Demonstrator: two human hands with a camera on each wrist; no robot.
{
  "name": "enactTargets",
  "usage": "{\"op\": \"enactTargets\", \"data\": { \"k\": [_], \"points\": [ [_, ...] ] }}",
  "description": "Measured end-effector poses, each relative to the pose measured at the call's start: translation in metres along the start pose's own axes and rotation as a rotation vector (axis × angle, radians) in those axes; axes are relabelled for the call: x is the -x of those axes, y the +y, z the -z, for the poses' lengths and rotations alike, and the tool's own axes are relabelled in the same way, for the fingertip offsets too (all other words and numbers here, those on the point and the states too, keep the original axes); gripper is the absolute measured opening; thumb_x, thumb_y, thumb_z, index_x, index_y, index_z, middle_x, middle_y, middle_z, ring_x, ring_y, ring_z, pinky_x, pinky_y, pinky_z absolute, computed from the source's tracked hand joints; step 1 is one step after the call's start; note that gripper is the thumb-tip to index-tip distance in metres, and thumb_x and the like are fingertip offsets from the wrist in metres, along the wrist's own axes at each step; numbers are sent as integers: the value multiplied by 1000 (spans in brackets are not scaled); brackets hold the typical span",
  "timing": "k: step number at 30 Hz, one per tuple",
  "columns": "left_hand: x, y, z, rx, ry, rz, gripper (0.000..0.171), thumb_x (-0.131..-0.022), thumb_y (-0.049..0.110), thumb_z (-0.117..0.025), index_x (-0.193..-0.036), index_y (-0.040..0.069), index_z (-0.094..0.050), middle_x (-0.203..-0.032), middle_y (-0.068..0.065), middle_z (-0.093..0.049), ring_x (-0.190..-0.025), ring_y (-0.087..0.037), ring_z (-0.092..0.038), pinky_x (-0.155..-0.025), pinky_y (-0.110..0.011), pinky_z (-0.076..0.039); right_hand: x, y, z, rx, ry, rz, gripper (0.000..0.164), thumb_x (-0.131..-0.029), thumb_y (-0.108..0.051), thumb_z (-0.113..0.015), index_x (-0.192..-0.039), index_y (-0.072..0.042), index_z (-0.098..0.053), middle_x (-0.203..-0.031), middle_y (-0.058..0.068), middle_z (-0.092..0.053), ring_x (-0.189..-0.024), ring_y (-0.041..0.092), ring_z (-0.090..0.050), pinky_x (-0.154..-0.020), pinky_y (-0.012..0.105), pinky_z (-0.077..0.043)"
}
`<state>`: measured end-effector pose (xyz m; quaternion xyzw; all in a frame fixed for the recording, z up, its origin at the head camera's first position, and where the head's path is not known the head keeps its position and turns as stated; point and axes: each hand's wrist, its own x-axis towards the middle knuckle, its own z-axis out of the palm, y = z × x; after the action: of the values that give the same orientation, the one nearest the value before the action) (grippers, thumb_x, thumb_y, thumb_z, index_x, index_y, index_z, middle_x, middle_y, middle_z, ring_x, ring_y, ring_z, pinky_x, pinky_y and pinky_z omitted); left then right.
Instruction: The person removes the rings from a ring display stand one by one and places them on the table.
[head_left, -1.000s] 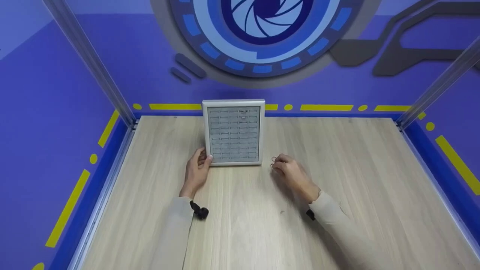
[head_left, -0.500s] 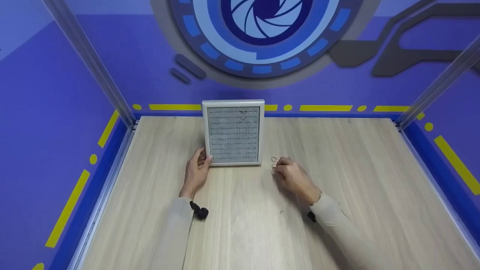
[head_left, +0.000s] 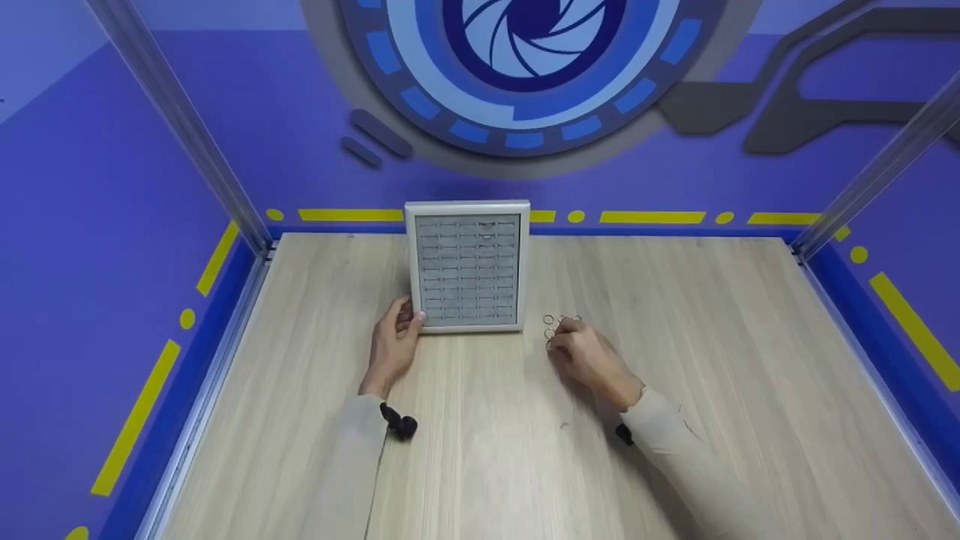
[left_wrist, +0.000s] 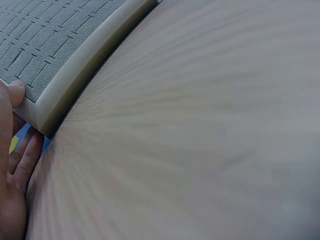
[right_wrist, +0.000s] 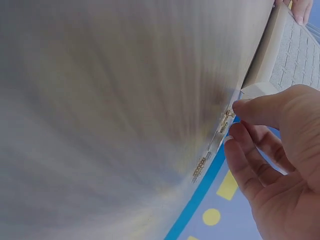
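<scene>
A white-framed ring display board (head_left: 450, 270) with grey slotted padding stands propped up at the middle of the table. My left hand (head_left: 394, 341) grips its lower left corner, thumb on the front and fingers behind, as the left wrist view also shows. Two shiny rings (head_left: 487, 226) sit in slots near the board's top right. Several loose rings (head_left: 548, 319) lie on the table right of the board. My right hand (head_left: 592, 360) has its thumb and fingertips at the nearest ring (head_left: 550, 345); whether they pinch it is hidden. Gold-coloured rings (right_wrist: 200, 167) show beside the fingertips in the right wrist view.
The light wooden table (head_left: 480, 465) is bounded by a blue-purple back wall (head_left: 637, 180) and side walls. Metal posts (head_left: 202, 150) stand at the back corners. The board stands near the back wall.
My right hand has shifted slightly toward the near side, along the loose rings, uncovering more of them behind the fingers. My left hand and the board stay put.
</scene>
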<state>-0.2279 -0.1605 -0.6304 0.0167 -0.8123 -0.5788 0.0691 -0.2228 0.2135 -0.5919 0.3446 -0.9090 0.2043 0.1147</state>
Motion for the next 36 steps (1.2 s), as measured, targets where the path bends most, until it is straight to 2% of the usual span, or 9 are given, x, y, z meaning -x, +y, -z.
{"op": "enactTargets", "data": {
  "k": [14, 25, 36],
  "points": [
    [0, 1, 1, 5, 0, 4, 45, -110, 31, -63, -151, 14, -55, -139, -9, -65, -124, -25, -65, -109, -44, -56, 0, -1, 1, 8, -33, -27, 18, -88, 11, -76, -91, -4, -84, -97, 11, -72, -90, 29, -75, -81, 38, -67],
    [-1, 1, 1, -3, 5, -21, 43, -110, 27, -63, -149, 13, -56, -137, -10, -66, -124, -25, -66, -108, -45, -57, -1, -1, 0, -19, -39, -36, 19, -89, 11, -73, -91, -5, -84, -98, 12, -73, -91, 29, -75, -81, 38, -67],
    [0, 0, 0, -3, 2, 0, 44, -110, 29, -63, -150, 15, -56, -138, -10, -65, -124, -25, -66, -109, -45, -56, -6, -4, 4, -35, -24, -46, 18, -84, 12, -76, -89, -4, -81, -95, 7, -70, -88, 26, -73, -76, 37, -66]
  ]
}}
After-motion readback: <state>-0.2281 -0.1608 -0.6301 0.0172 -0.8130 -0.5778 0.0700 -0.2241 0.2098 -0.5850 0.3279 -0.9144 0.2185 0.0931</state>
